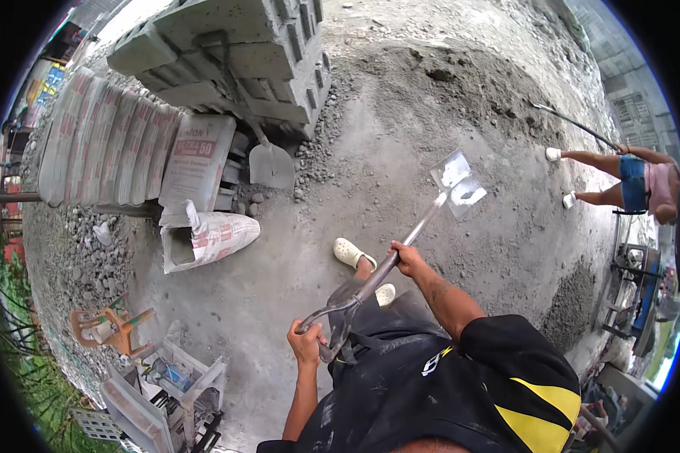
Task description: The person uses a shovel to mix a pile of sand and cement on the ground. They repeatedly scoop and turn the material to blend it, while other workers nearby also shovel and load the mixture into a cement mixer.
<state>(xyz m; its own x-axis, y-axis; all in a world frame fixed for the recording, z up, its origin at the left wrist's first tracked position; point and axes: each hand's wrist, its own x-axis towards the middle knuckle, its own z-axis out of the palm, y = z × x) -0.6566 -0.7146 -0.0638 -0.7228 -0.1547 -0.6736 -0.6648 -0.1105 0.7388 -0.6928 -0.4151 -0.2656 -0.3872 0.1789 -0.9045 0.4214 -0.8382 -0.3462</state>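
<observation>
I hold a shovel [425, 221] across the front of my body with both hands. My left hand [306, 343] is closed around the grip at its upper end. Lower down, my right hand [409, 259] wraps around the shaft. The metal blade [467, 195] points away from me to the far right, over the grey, dusty ground; whether it touches the ground I cannot tell. Beyond it lies a low, spread-out heap of grey sand or mix [499, 94]. An opened paper cement bag [227, 238] lies on its side to the left of my feet.
Concrete blocks [264, 57] are stacked at the far left, with a second shovel [270, 166] leaning on them. Full cement bags [102, 143] stand in a row nearby. At the right, another person [633, 181] holds a long-handled tool. An orange chair [112, 331] is at lower left.
</observation>
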